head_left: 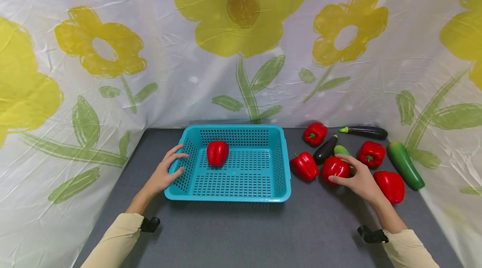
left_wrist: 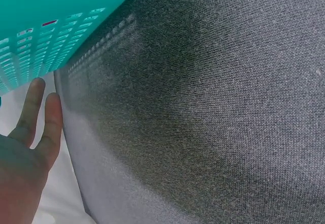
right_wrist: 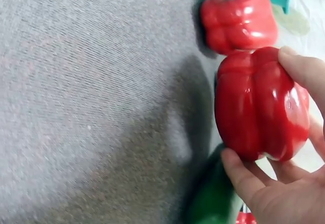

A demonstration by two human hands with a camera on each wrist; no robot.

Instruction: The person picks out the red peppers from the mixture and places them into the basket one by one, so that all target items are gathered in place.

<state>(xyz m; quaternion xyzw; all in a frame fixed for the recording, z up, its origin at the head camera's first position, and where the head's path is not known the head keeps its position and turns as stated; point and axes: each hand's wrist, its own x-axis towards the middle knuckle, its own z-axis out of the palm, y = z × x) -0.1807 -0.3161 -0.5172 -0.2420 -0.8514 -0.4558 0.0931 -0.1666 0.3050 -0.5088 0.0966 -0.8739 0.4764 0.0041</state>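
Our right hand pinches a red pepper on the bench. Our left hand, grip spread, touches the basket.

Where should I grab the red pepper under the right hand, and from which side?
Grip the red pepper across its broad lobed flanks, coming from above: it lies on its side, and the right hand already curls round it. A neighbouring pepper crowds one side.

Both arms wear long beige sleeves that end short of the wrists. A small black device (a wrist camera mount, by its look) sits just behind each bare hand.
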